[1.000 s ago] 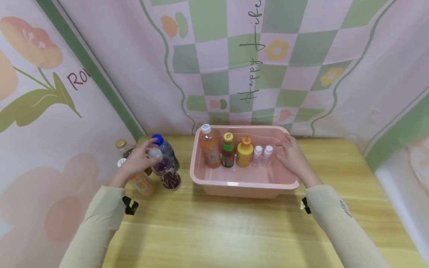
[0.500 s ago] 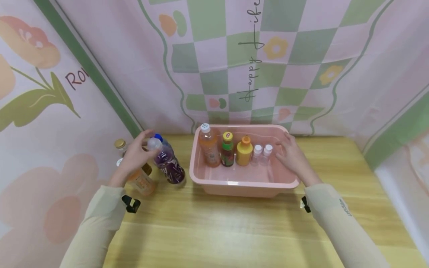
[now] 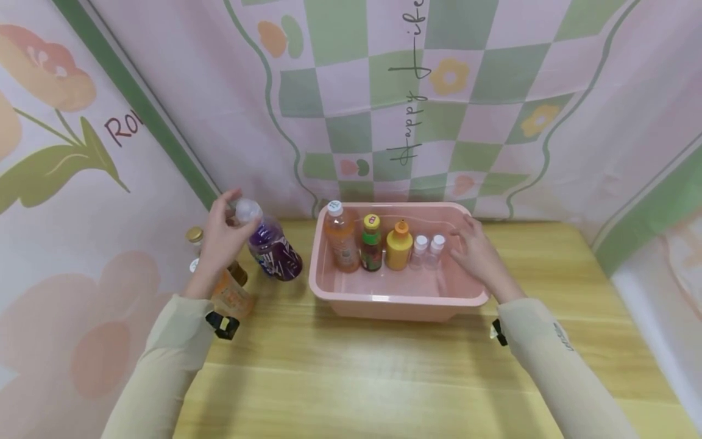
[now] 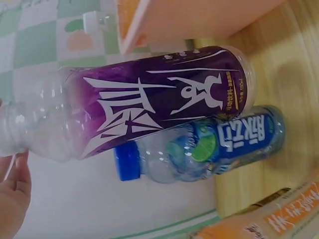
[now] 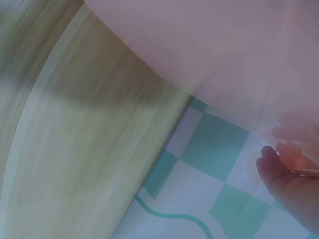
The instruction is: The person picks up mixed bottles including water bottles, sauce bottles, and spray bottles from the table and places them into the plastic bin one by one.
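Purple bottle [image 3: 270, 250] is what I hold in my left hand [image 3: 222, 235]; its fingers [image 3: 226, 201] are curled round the clear neck, just under the white cap, so they pinch the top of it. From these fingers the bottle hangs tilted, with its bottom end lower and pointing toward the pink tub [image 3: 395, 300], and it is lifted off the wooden surface [image 3: 384, 378]. In the left wrist view the purple bottle [image 4: 149, 97] lies across the picture, and just under it I see a blue-capped bottle [image 4: 209, 147] that stands on the surface; I cannot tell if the two are touching. Below my left fingers, near the wrist, stands an orange-labelled bottle [image 3: 233, 296], and a gold-capped bottle [image 3: 194, 235] is just behind the hand. My right hand [image 3: 476, 250] rests on the right rim of the tub with the fingers relaxed and a little spread, pinching nothing. To the left of these fingers, inside the tub along its far wall, there is a row: a peach drink bottle [image 3: 340, 238], a green-labelled bottle [image 3: 372, 244], a yellow squeeze bottle [image 3: 399, 247] and two small clear bottles [image 3: 429, 251], the nearest to my right fingers.
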`<action>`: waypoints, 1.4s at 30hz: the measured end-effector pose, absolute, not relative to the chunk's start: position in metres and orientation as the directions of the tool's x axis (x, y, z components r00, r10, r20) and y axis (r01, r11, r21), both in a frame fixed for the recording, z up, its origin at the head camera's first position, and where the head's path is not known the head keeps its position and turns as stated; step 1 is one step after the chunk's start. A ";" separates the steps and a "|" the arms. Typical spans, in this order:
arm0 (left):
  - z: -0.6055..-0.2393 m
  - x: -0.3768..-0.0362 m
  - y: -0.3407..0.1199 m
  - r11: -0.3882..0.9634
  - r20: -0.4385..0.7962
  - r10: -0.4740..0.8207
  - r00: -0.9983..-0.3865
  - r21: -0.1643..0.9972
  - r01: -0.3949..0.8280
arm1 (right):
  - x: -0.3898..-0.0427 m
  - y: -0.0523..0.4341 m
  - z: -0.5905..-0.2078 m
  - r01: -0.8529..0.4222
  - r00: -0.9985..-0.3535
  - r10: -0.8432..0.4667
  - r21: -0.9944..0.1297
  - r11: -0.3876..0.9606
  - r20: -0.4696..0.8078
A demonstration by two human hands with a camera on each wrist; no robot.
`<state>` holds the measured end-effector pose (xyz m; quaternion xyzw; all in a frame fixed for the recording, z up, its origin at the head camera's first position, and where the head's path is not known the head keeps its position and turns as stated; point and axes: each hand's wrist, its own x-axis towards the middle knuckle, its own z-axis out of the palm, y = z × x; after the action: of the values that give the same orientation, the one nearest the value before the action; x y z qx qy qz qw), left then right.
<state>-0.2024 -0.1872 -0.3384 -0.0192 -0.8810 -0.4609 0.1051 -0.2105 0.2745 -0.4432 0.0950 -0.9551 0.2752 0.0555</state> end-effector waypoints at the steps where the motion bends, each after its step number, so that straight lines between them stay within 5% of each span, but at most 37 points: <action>1: -0.337 -0.203 -0.186 0.572 0.214 -0.072 -0.974 0.809 0.135 | -0.211 0.275 -0.443 -0.210 -0.976 -0.150 -0.514 0.832 0.157; 15: -0.316 -0.207 -0.167 0.467 0.377 -0.181 -0.908 0.846 0.258 | -0.213 0.276 -0.443 -0.172 -0.985 -0.141 -0.521 0.836 0.099; 29: -0.286 -0.212 -0.134 0.471 0.572 -0.109 -0.813 0.750 0.465 | -0.212 0.275 -0.442 -0.164 -0.987 -0.137 -0.520 0.838 0.090; 42: -0.267 -0.215 -0.103 0.468 0.602 -0.019 -0.798 0.711 0.526 | -0.212 0.275 -0.442 -0.166 -0.986 -0.137 -0.521 0.837 0.095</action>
<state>-0.2152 -0.1028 -0.2674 -0.1563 -0.8108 -0.4915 0.2767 -0.2121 0.2752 -0.4418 0.0791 -0.9580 0.2744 0.0268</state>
